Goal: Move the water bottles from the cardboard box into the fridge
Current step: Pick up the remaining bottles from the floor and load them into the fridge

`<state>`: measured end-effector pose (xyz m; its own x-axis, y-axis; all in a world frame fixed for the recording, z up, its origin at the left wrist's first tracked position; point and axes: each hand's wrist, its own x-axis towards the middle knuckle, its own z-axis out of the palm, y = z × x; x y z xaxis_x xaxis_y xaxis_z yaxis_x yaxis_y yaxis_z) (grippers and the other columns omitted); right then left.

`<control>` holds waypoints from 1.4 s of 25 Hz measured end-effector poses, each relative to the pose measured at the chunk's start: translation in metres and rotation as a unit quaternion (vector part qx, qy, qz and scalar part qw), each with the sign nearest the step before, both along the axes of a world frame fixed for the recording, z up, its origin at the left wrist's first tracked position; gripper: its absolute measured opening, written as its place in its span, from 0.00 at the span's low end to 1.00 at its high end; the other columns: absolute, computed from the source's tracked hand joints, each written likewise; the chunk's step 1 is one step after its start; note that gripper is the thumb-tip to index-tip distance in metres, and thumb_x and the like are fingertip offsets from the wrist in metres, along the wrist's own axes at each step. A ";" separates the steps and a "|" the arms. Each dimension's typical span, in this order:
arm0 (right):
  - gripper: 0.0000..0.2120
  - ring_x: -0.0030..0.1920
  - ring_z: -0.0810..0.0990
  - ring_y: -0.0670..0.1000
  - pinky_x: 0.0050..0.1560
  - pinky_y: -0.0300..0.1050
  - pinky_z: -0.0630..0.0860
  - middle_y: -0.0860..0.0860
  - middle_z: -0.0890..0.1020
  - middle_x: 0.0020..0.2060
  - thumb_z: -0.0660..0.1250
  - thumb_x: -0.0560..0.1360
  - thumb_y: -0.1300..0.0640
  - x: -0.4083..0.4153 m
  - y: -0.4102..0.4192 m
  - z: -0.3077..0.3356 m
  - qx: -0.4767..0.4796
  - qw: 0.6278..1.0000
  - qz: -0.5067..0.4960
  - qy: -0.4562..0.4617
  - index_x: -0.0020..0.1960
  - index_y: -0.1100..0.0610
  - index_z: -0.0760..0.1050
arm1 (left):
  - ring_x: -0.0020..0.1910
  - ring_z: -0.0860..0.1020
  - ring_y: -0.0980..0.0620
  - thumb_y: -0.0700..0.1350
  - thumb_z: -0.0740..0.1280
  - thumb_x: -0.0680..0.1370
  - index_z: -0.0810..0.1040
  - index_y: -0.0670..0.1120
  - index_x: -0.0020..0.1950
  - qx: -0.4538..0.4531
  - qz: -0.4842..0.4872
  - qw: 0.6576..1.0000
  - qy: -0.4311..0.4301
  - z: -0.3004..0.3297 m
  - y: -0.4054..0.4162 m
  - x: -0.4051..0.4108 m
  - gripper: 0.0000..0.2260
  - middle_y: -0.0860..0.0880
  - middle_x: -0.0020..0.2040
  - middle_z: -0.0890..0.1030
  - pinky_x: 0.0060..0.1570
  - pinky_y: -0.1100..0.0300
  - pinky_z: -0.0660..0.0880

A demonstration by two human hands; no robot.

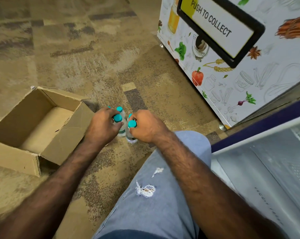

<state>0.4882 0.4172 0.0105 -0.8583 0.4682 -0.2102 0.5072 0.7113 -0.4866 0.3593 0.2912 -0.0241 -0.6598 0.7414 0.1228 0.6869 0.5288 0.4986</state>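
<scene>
Several small clear water bottles with teal caps (118,118) stand upright on the carpet just right of the open cardboard box (66,125). The box shows a bare bottom. My left hand (101,126) is closed around the necks of the left bottles. My right hand (145,128) grips the necks of the right bottles, one teal cap (132,124) showing beside its fingers. The open fridge (270,163) is at the lower right, with its white interior and a clear drawer in view.
A white vending machine (232,80) printed with vegetables and a "PUSH TO COLLECT" flap stands at the upper right. My knee in light ripped jeans (156,195) sits between the bottles and the fridge. Patterned carpet covers the floor.
</scene>
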 end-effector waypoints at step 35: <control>0.12 0.39 0.80 0.52 0.46 0.55 0.84 0.46 0.82 0.41 0.75 0.77 0.46 0.412 -0.010 0.312 0.357 0.723 -0.417 0.419 0.58 0.48 0.84 | 0.46 0.81 0.48 0.46 0.77 0.77 0.82 0.39 0.61 0.465 -0.510 0.722 0.050 0.336 0.128 0.292 0.16 0.45 0.53 0.80 0.42 0.59 0.83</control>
<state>0.9001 0.4070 0.3222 0.0996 0.6284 0.7715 0.6451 0.5495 -0.5309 0.6516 0.4195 0.3117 0.2188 0.4016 0.8893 0.5400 -0.8089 0.2325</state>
